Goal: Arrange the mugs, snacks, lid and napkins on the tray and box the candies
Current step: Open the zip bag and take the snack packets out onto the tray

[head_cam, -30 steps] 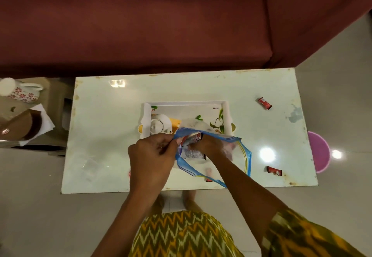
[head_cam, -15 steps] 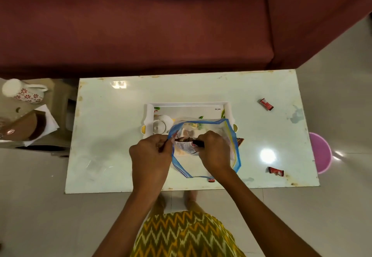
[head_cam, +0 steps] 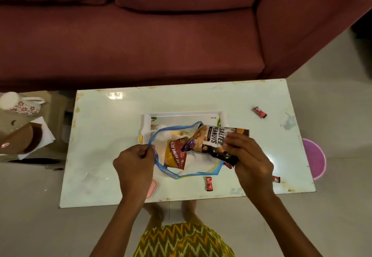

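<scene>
One wide-angle head-worn view looks steeply down over a glossy white rectangular table [head_cam: 112, 136], facing a maroon fabric sofa [head_cam: 161, 41] at 12 o'clock. It sits close: the left hand [head_cam: 134, 164] and right hand [head_cam: 249, 162] fill the centre, and a yellow zigzag-patterned garment [head_cam: 181, 240] lies at 6 o'clock.

your view is dim and warm, overhead light glares off the glossy table [head_cam: 104, 136] left of centre and right of centre, sofa [head_cam: 161, 35] murky across the top, frame edges bowed by your wide lens, fine detail soft
</scene>
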